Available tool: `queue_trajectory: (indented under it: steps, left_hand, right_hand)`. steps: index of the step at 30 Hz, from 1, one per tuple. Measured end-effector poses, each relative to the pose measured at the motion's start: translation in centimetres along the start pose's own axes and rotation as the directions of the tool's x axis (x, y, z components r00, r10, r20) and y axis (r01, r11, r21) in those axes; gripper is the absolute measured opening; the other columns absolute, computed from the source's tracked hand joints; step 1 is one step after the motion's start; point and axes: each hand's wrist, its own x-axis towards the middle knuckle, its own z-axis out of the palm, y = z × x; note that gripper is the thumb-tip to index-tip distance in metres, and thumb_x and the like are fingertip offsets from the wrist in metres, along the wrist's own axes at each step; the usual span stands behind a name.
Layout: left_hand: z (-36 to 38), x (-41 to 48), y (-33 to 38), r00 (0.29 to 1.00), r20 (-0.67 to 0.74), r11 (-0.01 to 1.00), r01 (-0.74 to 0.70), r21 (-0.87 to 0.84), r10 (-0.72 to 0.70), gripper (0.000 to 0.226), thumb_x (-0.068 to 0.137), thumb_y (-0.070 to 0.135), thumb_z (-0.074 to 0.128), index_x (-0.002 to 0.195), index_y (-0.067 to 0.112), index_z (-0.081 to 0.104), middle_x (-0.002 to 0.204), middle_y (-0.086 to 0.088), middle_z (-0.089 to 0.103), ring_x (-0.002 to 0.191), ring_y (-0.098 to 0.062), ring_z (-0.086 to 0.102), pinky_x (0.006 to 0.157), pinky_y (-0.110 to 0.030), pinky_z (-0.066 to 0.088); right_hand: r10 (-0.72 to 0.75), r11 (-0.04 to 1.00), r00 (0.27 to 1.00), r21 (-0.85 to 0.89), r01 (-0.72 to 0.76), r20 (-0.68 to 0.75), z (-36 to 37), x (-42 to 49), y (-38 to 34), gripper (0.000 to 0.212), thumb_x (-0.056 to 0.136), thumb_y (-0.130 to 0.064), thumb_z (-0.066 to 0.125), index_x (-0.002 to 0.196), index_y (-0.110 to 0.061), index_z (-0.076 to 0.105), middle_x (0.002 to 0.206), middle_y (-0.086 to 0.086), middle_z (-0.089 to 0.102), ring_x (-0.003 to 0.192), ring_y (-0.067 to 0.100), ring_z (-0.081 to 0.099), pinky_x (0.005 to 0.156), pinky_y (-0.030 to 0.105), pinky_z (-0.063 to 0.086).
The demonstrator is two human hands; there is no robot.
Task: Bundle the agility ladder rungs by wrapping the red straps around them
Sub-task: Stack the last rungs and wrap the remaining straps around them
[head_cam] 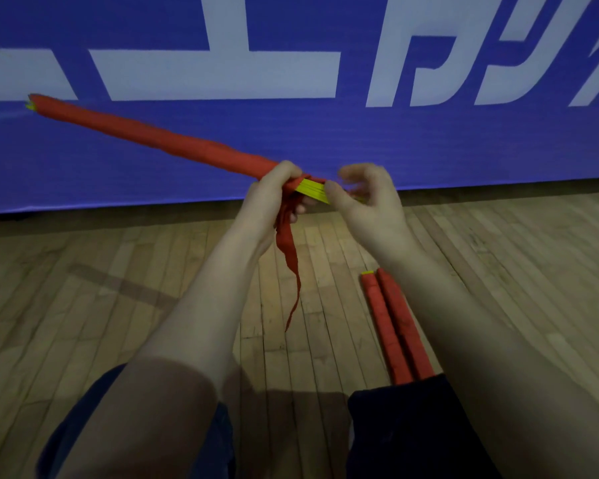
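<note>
1. While the left hand grips the bundle just where the red wrapping stops, its fingers curl tight round rungs and strap together.
2. Right hand sits just beside it, at the near end. Thumb and curled fingers pinch the bare yellow rungs. The fingertips are blurred, and the hold looks light.
3. Between the two hands there is a short stretch of unwrapped yellow. By my reading this is all that is left to cover.
4. The loose tail of the red strap comes out under the left hand and hangs free toward the floor. I cannot tell whether its tip touches.
5. Key relation: the bundle is held in the air. Its long axis runs from the right hand away and to the left, and the far end points at the left part of the banner.
6. All the wrapped length lies beyond the left hand, while the bare end lies under the right. The coming turns should therefore travel toward the right hand. The left hand is nearer the tail and seems likelier to feed it while the right steadies.
7. Two finished bundles lie on the floor side by side and touching, beside the right forearm. Their axes run away from the person, and a yellow tip shows at the far end. The near ends are hidden by a dark trouser leg.
8. The banner, blue with white lettering, stands along the floor's far edge.
</note>
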Motion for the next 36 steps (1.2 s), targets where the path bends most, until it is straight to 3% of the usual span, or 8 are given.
queue_trajectory:
  steps: [2,4,8,13,21,24,31,36]
  left_hand:
    - [-0.3,0.1,0.0,1.0,-0.005,1.0,0.008,0.019,-0.008,0.022,0.067,0.033,0.054,0.068,0.012,0.06,0.052,-0.004,0.059,0.039,-0.011,0.046,0.037,-0.016,0.033]
    - [-0.5,0.1,0.0,1.0,0.012,0.997,0.023,0.068,-0.024,0.021,0.065,0.031,0.054,0.064,0.011,0.059,0.049,-0.003,0.058,0.036,-0.011,0.044,0.036,-0.014,0.031]
    - [-0.7,-0.4,0.2,0.992,0.124,0.986,0.0,0.168,-0.021,0.027,0.08,0.021,0.048,0.057,0.009,0.058,0.047,-0.004,0.056,0.037,-0.013,0.043,0.037,-0.017,0.03]
    - [-0.6,-0.6,0.2,0.97,0.24,0.975,-0.021,0.222,-0.034,0.029,0.066,0.032,0.051,0.06,0.004,0.061,0.053,-0.011,0.052,0.043,-0.017,0.043,0.041,-0.023,0.032]
    - [-1.5,0.0,1.3,0.947,0.32,0.97,-0.102,0.221,0.027,0.044,0.074,0.047,0.054,0.074,0.005,0.066,0.064,-0.017,0.053,0.054,-0.025,0.044,0.043,-0.026,0.034]
    - [-1.7,-0.2,1.4,0.95,0.308,0.97,-0.119,0.211,0.049,0.062,0.08,0.056,0.06,0.088,-0.005,0.066,0.069,-0.02,0.054,0.051,-0.022,0.047,0.041,-0.023,0.038]
    - [-0.6,-1.2,0.9,0.946,0.284,0.973,-0.199,0.121,0.158,0.044,0.099,0.033,0.04,0.07,0.005,0.059,0.05,0.002,0.06,0.04,-0.005,0.049,0.043,-0.016,0.038]
    - [-1.0,-1.0,1.4,0.927,0.332,0.968,-0.223,0.111,0.175,0.032,0.099,0.015,0.047,0.074,0.004,0.063,0.054,0.0,0.062,0.041,-0.004,0.049,0.042,-0.015,0.035]
  right_hand:
    - [0.225,0.964,0.944,0.087,-0.252,0.24,-0.7,0.5,0.2,0.013,0.089,-0.031,0.067,0.096,-0.02,0.065,0.115,0.003,0.059,0.097,0.009,0.058,0.088,0.021,0.047]
    - [0.303,0.904,0.835,0.138,-0.404,0.459,-1.3,0.7,0.6,0.026,0.091,-0.03,0.062,0.107,-0.011,0.069,0.108,0.01,0.069,0.087,0.014,0.065,0.078,0.032,0.054]
    - [0.284,0.856,0.69,0.149,-0.495,0.666,-1.8,0.7,0.9,0.039,0.086,-0.025,0.06,0.116,0.002,0.062,0.082,0.01,0.066,0.062,0.02,0.061,0.054,0.028,0.047]
    - [0.15,0.721,0.543,0.284,-0.632,0.826,-1.8,-0.1,1.0,0.035,0.08,-0.021,0.06,0.11,-0.003,0.06,0.095,0.016,0.064,0.061,0.021,0.061,0.051,0.027,0.049]
    - [0.102,0.487,0.735,0.611,-0.624,0.67,-0.8,-0.5,-0.1,0.028,0.073,-0.012,0.056,0.097,0.003,0.058,0.068,0.01,0.061,0.048,0.009,0.054,0.043,0.015,0.043]
    - [0.107,0.49,0.78,0.65,-0.581,0.617,-0.8,-0.1,-0.1,0.018,0.076,-0.012,0.053,0.088,0.0,0.057,0.062,0.007,0.059,0.043,0.005,0.048,0.038,0.012,0.037]
    - [0.091,0.482,0.834,0.709,-0.516,0.545,-0.9,0.2,0.0,0.026,0.077,-0.029,0.057,0.09,-0.006,0.056,0.06,0.002,0.058,0.044,0.003,0.049,0.04,0.011,0.038]
    - [0.11,0.58,0.896,0.704,-0.409,0.43,-1.6,0.9,0.4,0.005,0.088,-0.008,0.056,0.085,-0.006,0.053,0.058,0.003,0.053,0.043,0.008,0.046,0.04,0.017,0.033]
